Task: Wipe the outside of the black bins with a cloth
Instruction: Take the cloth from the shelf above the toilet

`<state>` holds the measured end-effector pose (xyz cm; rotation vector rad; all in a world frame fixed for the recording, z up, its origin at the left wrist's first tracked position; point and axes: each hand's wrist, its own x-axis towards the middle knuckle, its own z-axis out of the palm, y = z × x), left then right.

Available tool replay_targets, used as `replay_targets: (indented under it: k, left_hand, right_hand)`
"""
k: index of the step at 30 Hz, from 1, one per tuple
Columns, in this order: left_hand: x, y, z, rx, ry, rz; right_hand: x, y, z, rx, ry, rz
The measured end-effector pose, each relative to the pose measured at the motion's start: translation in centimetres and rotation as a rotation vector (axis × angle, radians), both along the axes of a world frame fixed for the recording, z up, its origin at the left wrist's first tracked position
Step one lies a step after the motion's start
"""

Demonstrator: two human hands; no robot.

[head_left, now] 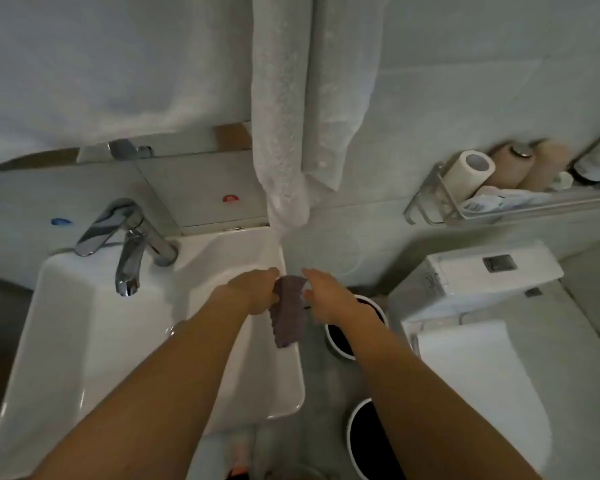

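- Your left hand [253,289] grips the upper left corner of the cloth [289,311], fingers curled round the fabric.
- Your right hand [326,299] reaches to the cloth's upper right corner; its fingers look fairly straight and seem to touch the edge, but you cannot tell from here whether they pinch it.
- The cloth, a small grey-purple one, hangs between your two hands with its long axis running downward, its lower end just over the right edge of the sink [250,393].
- Two black bins stand on the floor [326,393] between the sink and the toilet [478,368]. The far bin [343,341] sits right below your right wrist, partly hidden by it; the near bin [364,441] stands closer to you, under your right forearm.
- What the coming move turns on: both bins lie below and to the right of the cloth, so your right hand is the nearer one to either, and the far bin is the closer target.
- Both arms stretch forward and nearly straight, hands held at sink-rim height, well above the bins, so you probably need to lower the cloth down the bin's side wall.
- No wiping has begun yet, by the look of it; the cloth touches neither bin.
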<state>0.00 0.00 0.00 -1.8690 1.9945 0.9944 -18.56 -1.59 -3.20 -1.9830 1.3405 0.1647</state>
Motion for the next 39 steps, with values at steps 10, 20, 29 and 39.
replay_targets:
  k: [10,20,29,39]
  left_hand:
    - [0.7,-1.7,-2.7,-0.034,0.161,0.094]
    - [-1.6,-4.2,2.4,-0.051,0.133,-0.114]
    - [-11.7,-7.1,9.2,-0.284,0.273,-0.37]
    - [-28.3,-6.1,17.0,-0.443,0.387,-0.6]
  right_hand:
    - [2.8,-1.6,-1.4,0.132,-0.098,-0.101]
    - [-1.6,-2.1,3.5,0.012,-0.014,-0.099]
    - [-12.8,0.3,11.4,-0.234,0.0,-0.502]
    - [-27.7,5.3,19.1,-0.444,-0.022,-0.813]
